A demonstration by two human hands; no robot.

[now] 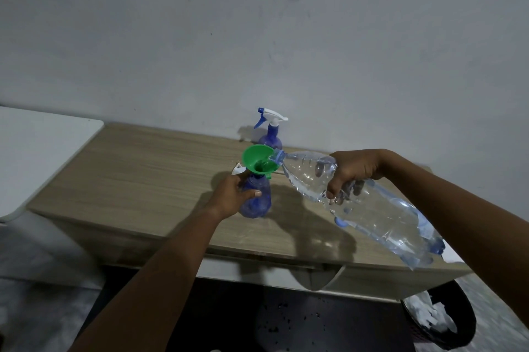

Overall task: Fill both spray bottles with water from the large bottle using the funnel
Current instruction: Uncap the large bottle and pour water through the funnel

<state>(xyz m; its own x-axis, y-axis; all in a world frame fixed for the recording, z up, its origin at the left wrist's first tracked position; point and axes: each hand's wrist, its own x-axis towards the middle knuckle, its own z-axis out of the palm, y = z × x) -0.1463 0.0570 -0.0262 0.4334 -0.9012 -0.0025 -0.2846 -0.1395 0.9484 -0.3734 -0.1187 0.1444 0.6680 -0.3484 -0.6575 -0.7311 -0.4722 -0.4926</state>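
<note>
The green funnel (259, 161) sits in the open neck of the near spray bottle (256, 202), a translucent blue, bulb-shaped bottle standing on the desk (143, 174) about midway between its front edge and the wall (257, 36). The left grip (229, 197) is clamped round this bottle's body, thumb across the front. The large bottle (372, 208), clear ribbed plastic with a blue neck ring, is tilted with its mouth at the funnel's rim and its base out past the desk's right front edge; water lies along its lower side. The right grip (349, 174) is closed over its shoulder from above. There are two spray bottles, one funnel and one large bottle. The far spray bottle (270, 137) stands at the back edge against the wall, wearing a white and blue trigger head. A small white piece (237, 169), possibly a loose trigger head, lies just behind the left grip. Bare wood runs leftward to the desk's edge, where a white surface (43, 151) adjoins it. A dark basket (438, 320) holding white crumpled material sits on the floor below the right corner.
</note>
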